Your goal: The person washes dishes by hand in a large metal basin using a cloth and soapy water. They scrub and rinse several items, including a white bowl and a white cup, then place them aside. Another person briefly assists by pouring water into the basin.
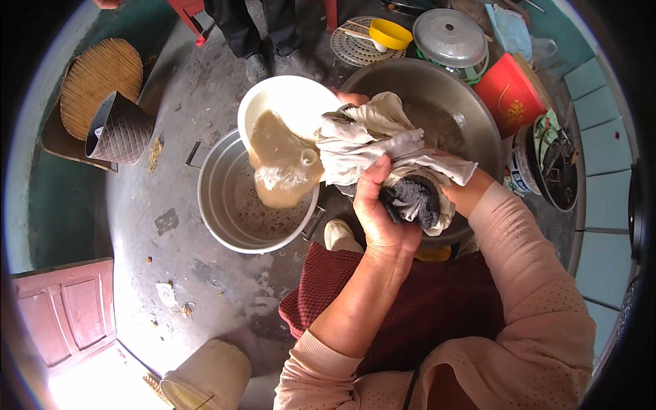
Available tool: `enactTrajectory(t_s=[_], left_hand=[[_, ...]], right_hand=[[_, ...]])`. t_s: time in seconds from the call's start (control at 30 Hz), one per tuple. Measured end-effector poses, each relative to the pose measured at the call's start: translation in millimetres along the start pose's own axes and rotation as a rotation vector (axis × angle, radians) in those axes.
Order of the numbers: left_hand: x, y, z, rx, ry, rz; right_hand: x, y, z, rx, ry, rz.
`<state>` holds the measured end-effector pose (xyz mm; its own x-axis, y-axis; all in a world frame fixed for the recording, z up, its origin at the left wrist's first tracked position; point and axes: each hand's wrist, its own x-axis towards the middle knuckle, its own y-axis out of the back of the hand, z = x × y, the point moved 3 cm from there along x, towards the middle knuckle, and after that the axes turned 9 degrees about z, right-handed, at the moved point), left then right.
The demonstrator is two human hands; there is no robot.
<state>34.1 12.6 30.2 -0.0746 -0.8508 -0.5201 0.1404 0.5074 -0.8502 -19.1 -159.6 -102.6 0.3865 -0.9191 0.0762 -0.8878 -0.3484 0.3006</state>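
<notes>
My left hand [379, 207] grips a bundle of wet whitish cloths [371, 146], with a dark grey cloth [417, 200] bunched near the palm. Behind this bundle passes my right forearm. Fingers of my right hand [353, 97] show at the right rim of a white bowl [287, 97]; the cloths hide the rest of that hand. The bowl is tipped, and murky water [284, 164] pours from it into an aluminium pot [210, 205]. Foam bubbles float on the liquid in the pot. A wide metal basin [484, 133] holding brownish water stands at the right, partly beneath the cloths.
A person's dark-trousered legs [251, 25] stand opposite. Behind the basin are a lidded pot [451, 38], a yellow bowl [390, 34] and a red box [510, 97]. A quilted-pattern bin [123, 133] lies at left. A pale bucket [215, 369] is at the lower left.
</notes>
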Motion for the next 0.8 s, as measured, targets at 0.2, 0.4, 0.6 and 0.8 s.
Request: enactTrajectory(t_s=[0.2, 0.4, 0.6, 0.8], left_hand=[[-4.6, 5.6, 16.1, 0.006, 0.004, -0.1], [0.1, 13.9, 16.3, 0.169, -0.06, -0.029], [2.4, 8.8, 12.6, 0.188, -0.129, -0.022], [7.7, 18.6, 16.7, 0.142, -0.044, -0.117]], right_hand=[[15.4, -35.1, -6.7, -0.049, 0.229, 0.029], [17.3, -39.4, 6.6, -0.091, 0.335, 0.112], [-1.7, -30.9, 57.3, 0.579, -0.421, 0.077], [-118.2, 63.1, 116.6, 0.599, -0.45, 1.112]])
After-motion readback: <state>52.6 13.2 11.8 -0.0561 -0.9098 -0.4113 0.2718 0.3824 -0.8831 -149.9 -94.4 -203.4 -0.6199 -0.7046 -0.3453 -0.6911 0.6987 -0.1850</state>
